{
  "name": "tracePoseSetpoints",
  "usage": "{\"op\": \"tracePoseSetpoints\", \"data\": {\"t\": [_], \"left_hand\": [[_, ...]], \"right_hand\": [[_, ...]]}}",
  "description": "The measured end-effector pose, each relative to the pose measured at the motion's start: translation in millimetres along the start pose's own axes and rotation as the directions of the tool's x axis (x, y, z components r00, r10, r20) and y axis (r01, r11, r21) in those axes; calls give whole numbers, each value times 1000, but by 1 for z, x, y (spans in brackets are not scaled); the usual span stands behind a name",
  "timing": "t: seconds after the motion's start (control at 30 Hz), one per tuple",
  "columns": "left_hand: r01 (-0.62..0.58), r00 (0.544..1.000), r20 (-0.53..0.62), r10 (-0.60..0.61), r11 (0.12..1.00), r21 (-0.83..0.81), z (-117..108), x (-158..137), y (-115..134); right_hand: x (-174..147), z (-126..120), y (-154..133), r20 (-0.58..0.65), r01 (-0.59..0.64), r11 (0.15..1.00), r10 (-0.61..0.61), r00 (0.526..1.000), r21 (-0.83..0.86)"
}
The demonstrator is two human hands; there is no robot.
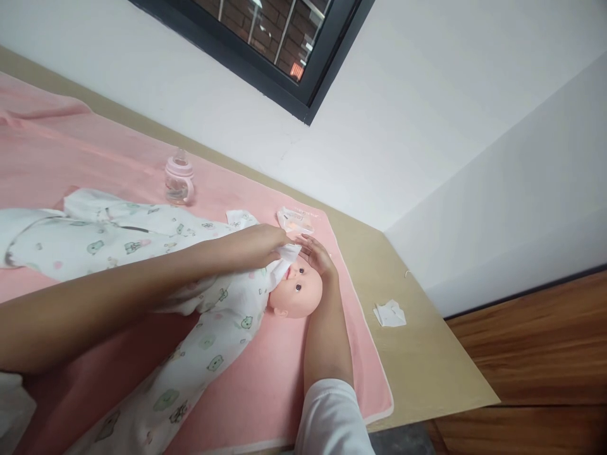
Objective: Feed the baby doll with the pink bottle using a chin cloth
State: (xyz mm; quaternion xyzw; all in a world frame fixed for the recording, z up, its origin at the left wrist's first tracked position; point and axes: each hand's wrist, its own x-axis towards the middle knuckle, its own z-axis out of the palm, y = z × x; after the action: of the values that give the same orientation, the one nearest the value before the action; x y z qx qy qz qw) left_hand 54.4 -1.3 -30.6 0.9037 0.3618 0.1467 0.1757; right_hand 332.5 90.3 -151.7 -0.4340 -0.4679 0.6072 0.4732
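Observation:
A baby doll [301,294] lies on its back on a pink blanket, dressed in white clothing [208,341] printed with green animals. My left hand [265,245] reaches across its chest, fingers pinched on a white tissue [287,258] by the doll's mouth and cheek. The tissue covers part of the lower face. My right hand [317,254] curves around the far side of the doll's head, its fingers extended beside the tissue. Whether those fingertips touch the tissue is hard to make out.
A pink-lidded baby bottle [179,180] stands on the pink blanket [265,385] near the wall. Beyond the doll's head lies a clear plastic packet [294,220]. A crumpled white tissue [390,313] rests on the tan tabletop [417,360]. A dark-framed window [303,95] is above.

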Motion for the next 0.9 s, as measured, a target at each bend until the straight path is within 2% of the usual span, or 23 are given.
{"op": "tracePoseSetpoints", "data": {"t": [0.17,0.37,0.63,0.9], "left_hand": [[18,1000,-9,-18,1000,-6,3,1,-7],[-79,997,-28,77,991,-110,2,0,-12],[-159,986,26,165,976,-150,-1,-6,-3],[-164,985,21,169,973,-164,0,-5,1]], "right_hand": [[2,-3,1,14,0,1000,0,1000,10],[2,-4,2,20,6,1000,-6,1000,1],[4,-4,4,20,3,1000,-3,1000,11],[3,-4,4,31,11,1000,-11,999,0]]}}
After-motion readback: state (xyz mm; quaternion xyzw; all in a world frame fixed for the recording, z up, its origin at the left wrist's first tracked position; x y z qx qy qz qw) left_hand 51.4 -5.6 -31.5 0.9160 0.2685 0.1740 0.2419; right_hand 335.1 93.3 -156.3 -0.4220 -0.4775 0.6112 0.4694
